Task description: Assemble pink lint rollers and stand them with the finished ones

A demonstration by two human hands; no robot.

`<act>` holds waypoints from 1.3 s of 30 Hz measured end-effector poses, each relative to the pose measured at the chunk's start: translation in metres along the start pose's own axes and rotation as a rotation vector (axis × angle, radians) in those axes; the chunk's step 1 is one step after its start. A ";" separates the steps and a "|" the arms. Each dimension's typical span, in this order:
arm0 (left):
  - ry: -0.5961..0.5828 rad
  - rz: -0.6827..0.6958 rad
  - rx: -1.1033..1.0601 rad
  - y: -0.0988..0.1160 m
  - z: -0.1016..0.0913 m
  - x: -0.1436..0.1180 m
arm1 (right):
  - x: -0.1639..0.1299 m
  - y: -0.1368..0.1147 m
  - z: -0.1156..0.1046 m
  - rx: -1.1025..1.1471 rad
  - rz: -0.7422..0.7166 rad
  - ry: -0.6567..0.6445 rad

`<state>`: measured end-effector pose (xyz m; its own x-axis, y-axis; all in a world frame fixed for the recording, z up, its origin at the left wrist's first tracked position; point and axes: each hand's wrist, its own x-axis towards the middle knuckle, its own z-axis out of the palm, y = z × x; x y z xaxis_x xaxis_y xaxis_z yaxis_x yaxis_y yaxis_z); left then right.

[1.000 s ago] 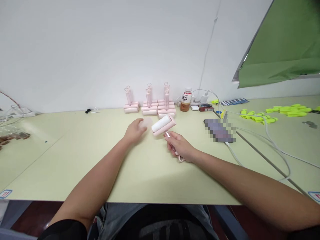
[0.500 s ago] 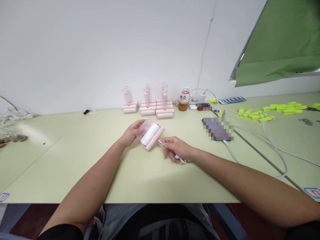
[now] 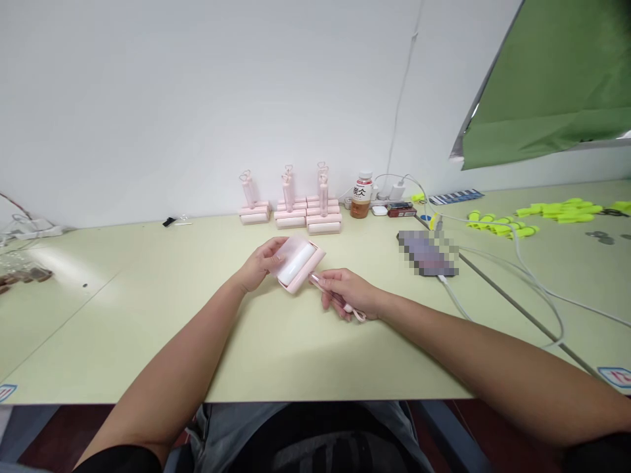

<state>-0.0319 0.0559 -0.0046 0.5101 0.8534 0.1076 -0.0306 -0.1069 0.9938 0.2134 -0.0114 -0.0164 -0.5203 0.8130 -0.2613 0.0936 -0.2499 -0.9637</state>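
Roller (image 3: 297, 263) sits just above the table (image 3: 148, 309) at centre, white drum in a pink cover. Right hand (image 3: 346, 293) grips its handle (image 3: 331, 297); left hand (image 3: 259, 264) clasps the cover. More rollers (image 3: 290, 210) stand by the wall, bottle (image 3: 362, 195) beside them.

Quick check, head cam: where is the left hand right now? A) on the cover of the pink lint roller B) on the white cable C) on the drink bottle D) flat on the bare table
A: the left hand grips the translucent pink cover around the lint roller, while the right hand holds its handle; the drink bottle and white cable lie apart, untouched.
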 end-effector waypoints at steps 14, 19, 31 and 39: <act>-0.036 -0.016 -0.048 -0.004 0.007 -0.001 | -0.001 0.000 -0.001 0.050 -0.003 -0.008; 0.013 0.000 -0.053 -0.008 0.007 0.001 | 0.000 -0.001 -0.001 0.103 0.007 0.012; 0.038 -0.089 -0.068 0.000 0.028 -0.003 | 0.002 -0.002 0.002 0.161 0.031 0.070; 0.039 -0.009 0.168 0.002 0.030 -0.002 | 0.002 -0.004 0.005 0.162 0.039 0.085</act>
<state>-0.0072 0.0383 -0.0038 0.4759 0.8734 0.1034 0.1196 -0.1807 0.9762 0.2081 -0.0111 -0.0127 -0.4446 0.8410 -0.3082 -0.0290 -0.3574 -0.9335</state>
